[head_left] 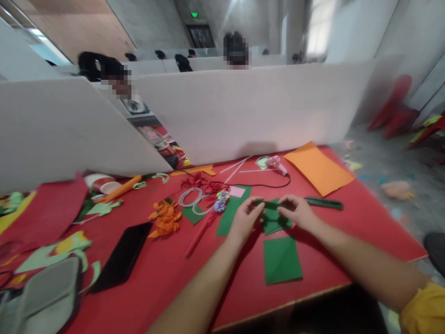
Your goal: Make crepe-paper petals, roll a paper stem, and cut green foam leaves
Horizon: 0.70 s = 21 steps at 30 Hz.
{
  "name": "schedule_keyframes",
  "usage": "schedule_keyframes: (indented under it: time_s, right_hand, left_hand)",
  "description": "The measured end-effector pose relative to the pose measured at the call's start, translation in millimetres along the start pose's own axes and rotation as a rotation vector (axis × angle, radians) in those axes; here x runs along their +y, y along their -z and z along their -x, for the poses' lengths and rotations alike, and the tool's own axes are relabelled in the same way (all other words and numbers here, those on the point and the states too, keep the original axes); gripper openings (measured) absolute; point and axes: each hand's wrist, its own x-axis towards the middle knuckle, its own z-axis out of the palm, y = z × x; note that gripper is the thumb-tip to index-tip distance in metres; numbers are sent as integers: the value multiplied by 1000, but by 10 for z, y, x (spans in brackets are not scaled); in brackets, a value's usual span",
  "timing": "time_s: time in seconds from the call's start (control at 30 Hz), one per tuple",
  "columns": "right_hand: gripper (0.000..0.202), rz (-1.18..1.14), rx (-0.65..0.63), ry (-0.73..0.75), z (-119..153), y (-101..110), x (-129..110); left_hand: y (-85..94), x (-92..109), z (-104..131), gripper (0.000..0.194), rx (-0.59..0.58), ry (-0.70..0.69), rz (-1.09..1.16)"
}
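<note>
Between my two hands is a narrow folded piece of green paper [271,205]. My left hand [247,217] pinches its left end, and the fingers of my right hand [296,211] close on its right end. Below the fingers lie more green paper pieces [274,226], partly covered by my hands. Closer to me, a green paper square [282,260] rests flat on the red table [229,297]. Just beyond my right hand is a dark green utility knife [325,203]. A larger green sheet [231,215] lies left of my left hand.
A pink glue gun [277,164] with a black cord and an orange sheet [318,168] lie at the back. Leftward are orange paper petals [165,219], red paper pieces [201,184], a black phone [123,255] and a grey case [48,297]. White partitions [257,111] stand behind, with people beyond.
</note>
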Motion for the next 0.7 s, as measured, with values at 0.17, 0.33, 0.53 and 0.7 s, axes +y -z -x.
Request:
schedule_keyframes:
  time_s: [0.17, 0.33, 0.53, 0.7]
  right_hand:
    - [7, 321, 27, 267, 57, -28, -43]
    - [23, 119, -34, 77, 28, 3, -62]
    - [29, 105, 20, 15, -41, 69, -20]
    - [32, 137, -62, -34, -61, 145, -21]
  left_hand:
    - [-34, 17, 11, 54, 2, 100, 109]
    - [19, -6, -15, 48, -47, 80, 35]
    - [56, -13, -15, 33, -122, -22, -155]
    - [86, 19, 11, 23, -176, -167, -389]
